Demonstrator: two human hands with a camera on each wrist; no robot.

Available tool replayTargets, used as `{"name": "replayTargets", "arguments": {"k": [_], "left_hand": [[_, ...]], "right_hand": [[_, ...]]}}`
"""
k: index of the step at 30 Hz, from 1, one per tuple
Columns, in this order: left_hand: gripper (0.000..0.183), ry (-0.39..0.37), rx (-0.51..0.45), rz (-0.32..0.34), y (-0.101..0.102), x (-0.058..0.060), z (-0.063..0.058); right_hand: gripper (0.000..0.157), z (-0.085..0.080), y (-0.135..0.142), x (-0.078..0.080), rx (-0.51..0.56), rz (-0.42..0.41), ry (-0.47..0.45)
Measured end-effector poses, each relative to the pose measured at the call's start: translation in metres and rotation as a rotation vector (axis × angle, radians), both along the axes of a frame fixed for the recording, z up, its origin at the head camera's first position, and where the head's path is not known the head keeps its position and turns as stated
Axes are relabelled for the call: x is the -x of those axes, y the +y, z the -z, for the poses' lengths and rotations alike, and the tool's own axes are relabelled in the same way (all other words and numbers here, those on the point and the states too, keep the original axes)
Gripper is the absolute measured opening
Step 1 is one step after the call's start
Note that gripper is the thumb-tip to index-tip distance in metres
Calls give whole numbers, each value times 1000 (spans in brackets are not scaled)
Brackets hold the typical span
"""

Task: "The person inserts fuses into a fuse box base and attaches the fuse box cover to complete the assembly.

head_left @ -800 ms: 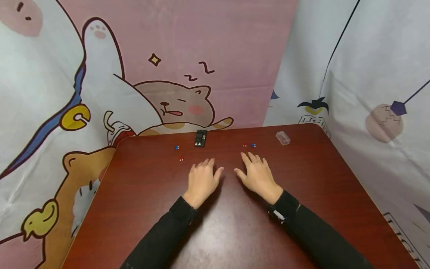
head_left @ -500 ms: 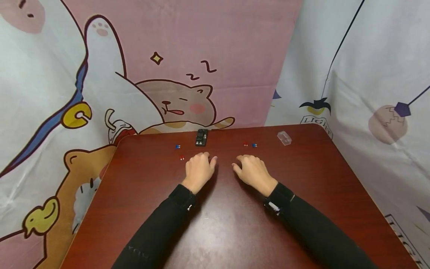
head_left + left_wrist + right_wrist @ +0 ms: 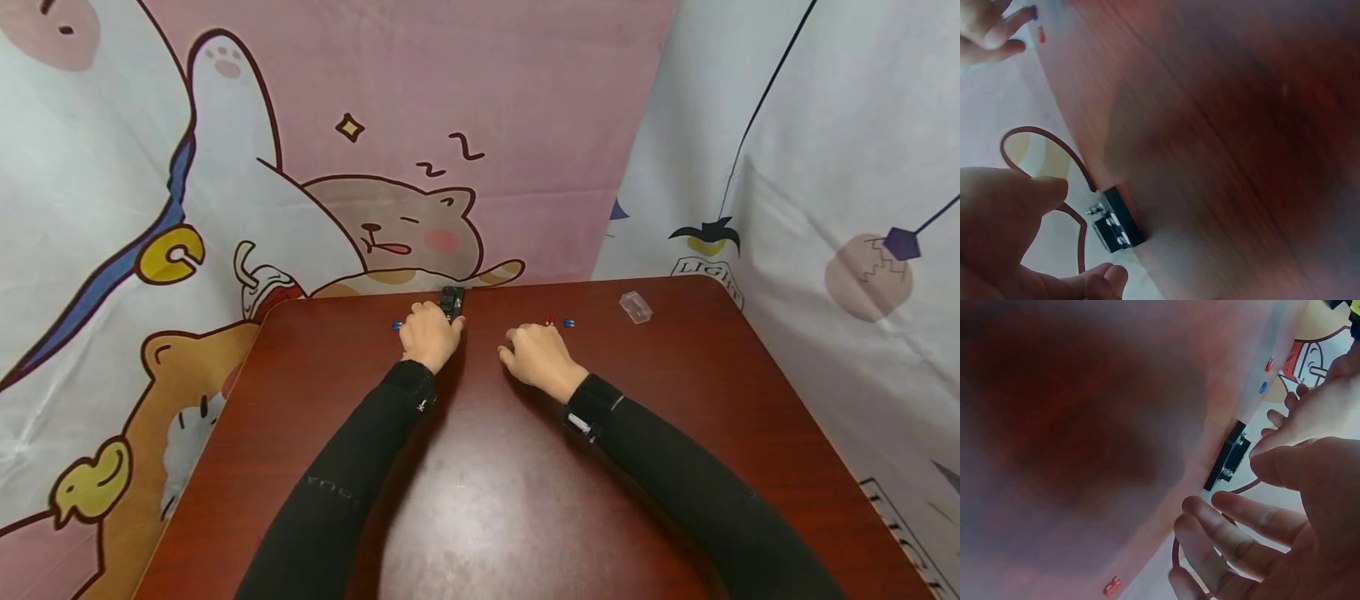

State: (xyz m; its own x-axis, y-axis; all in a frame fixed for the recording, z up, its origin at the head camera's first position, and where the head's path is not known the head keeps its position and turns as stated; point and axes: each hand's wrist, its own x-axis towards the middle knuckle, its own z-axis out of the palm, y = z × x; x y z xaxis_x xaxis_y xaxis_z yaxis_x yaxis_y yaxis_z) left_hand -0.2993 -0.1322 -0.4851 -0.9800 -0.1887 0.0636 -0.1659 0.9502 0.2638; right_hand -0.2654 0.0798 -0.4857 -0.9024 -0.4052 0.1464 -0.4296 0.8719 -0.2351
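Observation:
Toward the far edge of the table lies a small black module (image 3: 452, 302) with shiny metal parts on top. My left hand (image 3: 430, 337) is just in front of it, overlapping its near end in the head view. In the left wrist view, thumb and fingers are spread apart, the module (image 3: 1119, 219) beyond them and nothing between. My right hand (image 3: 542, 360) hovers over the table to the right, fingers loosely bent and holding nothing. Nearest it are a small red piece (image 3: 551, 321) and a small blue piece (image 3: 569, 323). Another blue piece (image 3: 397, 326) shows left of my left hand.
A clear plastic box (image 3: 636, 307) lies at the back right of the brown table (image 3: 480, 500). Beyond the far edge hangs a printed cloth (image 3: 525, 125). In the right wrist view, a second red piece (image 3: 1269, 364) lies beside the left blue one.
Both hands have moved forward, the left toward the module and both somewhat leftward. Their fingers have bent from a flatter spread. The left red piece is now hidden in the head view.

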Motion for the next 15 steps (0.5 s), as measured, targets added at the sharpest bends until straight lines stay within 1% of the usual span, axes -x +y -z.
{"name": "replayTargets", "arguments": {"k": [4, 10, 15], "left_hand": [[77, -60, 17, -7, 1, 8, 0], [74, -129, 46, -28, 1, 21, 3], [73, -165, 36, -38, 0, 31, 8]], "right_hand": [[37, -4, -12, 20, -27, -42, 3], [37, -9, -32, 53, -47, -139, -47], [31, -11, -44, 73, -63, -147, -86]]}}
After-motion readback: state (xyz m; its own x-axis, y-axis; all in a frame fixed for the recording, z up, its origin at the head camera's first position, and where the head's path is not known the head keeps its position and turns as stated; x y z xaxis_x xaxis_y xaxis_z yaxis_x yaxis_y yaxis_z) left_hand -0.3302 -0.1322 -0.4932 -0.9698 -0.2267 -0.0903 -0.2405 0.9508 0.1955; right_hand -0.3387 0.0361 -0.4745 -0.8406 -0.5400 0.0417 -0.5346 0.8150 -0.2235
